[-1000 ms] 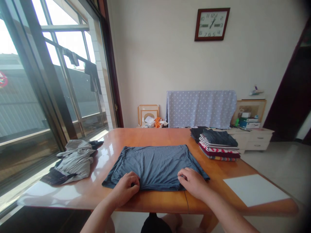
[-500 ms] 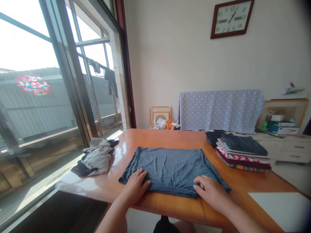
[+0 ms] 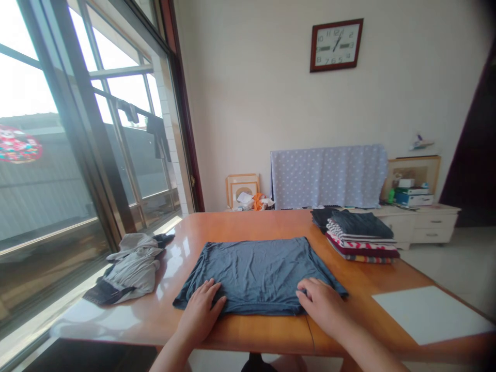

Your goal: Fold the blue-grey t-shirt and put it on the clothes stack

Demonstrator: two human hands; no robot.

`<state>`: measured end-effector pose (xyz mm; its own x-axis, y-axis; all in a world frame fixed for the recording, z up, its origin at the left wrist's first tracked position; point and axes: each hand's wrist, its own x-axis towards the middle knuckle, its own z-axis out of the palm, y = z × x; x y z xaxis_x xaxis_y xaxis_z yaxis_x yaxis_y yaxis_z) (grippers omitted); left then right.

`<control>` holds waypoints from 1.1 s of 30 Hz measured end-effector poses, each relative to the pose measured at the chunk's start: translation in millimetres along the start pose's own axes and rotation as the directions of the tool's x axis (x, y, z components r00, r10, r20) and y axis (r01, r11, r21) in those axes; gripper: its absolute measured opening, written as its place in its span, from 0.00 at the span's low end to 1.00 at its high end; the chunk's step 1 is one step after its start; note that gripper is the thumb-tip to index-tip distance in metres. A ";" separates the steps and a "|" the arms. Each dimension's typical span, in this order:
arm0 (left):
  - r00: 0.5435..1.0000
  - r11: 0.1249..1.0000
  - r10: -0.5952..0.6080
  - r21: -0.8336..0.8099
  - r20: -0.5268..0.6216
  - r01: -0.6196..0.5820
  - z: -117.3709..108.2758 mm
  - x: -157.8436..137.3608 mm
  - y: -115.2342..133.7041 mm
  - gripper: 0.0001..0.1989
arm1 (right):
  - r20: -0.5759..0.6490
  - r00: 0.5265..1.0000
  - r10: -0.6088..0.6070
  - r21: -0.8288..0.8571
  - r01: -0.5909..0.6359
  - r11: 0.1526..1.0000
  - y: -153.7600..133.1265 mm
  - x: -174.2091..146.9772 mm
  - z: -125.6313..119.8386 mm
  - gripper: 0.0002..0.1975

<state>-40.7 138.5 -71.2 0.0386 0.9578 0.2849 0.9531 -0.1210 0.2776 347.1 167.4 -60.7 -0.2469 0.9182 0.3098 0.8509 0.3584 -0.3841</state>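
A blue-grey garment (image 3: 256,274) lay flat and folded into a rough rectangle on the wooden desk (image 3: 267,330), its near edge close to the desk's front edge. The left hand (image 3: 201,310) rested palm down on the garment's near left corner, fingers stretched out and lightly spread, gripping nothing. The right hand (image 3: 323,305) lay on the near right corner, its fingers curled down onto the cloth at the fold; whether they pinched the fabric could not be told. Both forearms reached in from the bottom of the view.

To the left of the garment, near the window (image 3: 58,155), sat a crumpled grey and dark pile of clothes (image 3: 129,266), apart from the blue-grey piece. At the far right of the desk stood a neat stack of folded clothes (image 3: 360,235), with a dark item on top and striped red and white layers beneath. A white sheet (image 3: 430,312) lay flat on the near right part of the desk, well apart from the right hand. Behind the desk, a dotted pale-blue cloth (image 3: 329,175) hung over something against the wall, and a clock (image 3: 336,45) hung above it.
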 end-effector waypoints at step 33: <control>0.999 0.997 0.028 0.071 -0.015 -0.027 19.4 16.2 -21.2 0.33 | -0.142 0.986 0.086 0.031 -0.082 0.996 -1.4 -7.4 12.1 0.05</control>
<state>-54.4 161.6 -90.3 0.0609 0.9500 0.3064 0.9707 -0.1278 0.2036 342.1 162.1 -73.0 -0.1045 0.9123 0.3959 0.8534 0.2867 -0.4354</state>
